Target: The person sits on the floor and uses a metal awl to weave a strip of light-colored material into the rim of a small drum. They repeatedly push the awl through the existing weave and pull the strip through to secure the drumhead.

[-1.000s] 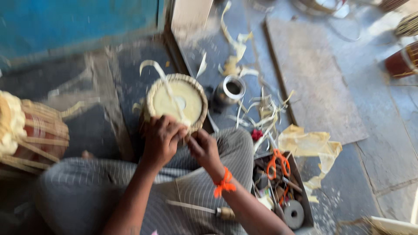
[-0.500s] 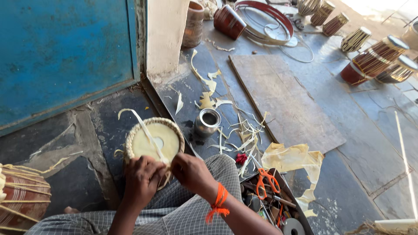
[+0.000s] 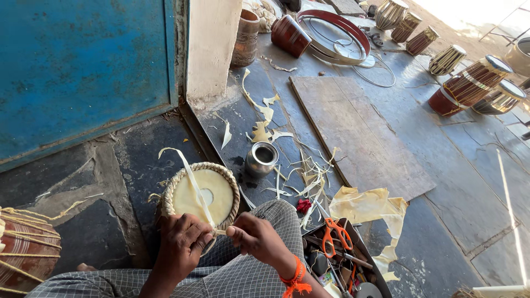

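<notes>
— Looking down from the head camera, what are the hands doing?

— Both are closed in a pinch. The left hand (image 3: 182,240) and the right hand (image 3: 255,238) meet at the near rim of a round drum head (image 3: 201,193), each nipping the pale strap (image 3: 190,179) that runs from there up across the skin and curls off the far edge.

— And where does the drum head sit?

— On the person's lap, tipped toward the camera, against the checked cloth over the knee (image 3: 265,218). A braided ring runs round its pale skin. The right wrist wears an orange thread (image 3: 292,276).

— What lies about it?

— Just beyond it on the stone floor (image 3: 138,149) stands a small metal cup (image 3: 261,159), with pale trimmings (image 3: 301,176) scattered beside it. To the right, near the knee, is a tray of tools with orange-handled scissors (image 3: 337,234) on top. A flat wooden board (image 3: 353,132) lies farther out, and a laced drum (image 3: 25,248) stands at the left edge. More drums (image 3: 469,85) stand well apart at the far right.
</notes>
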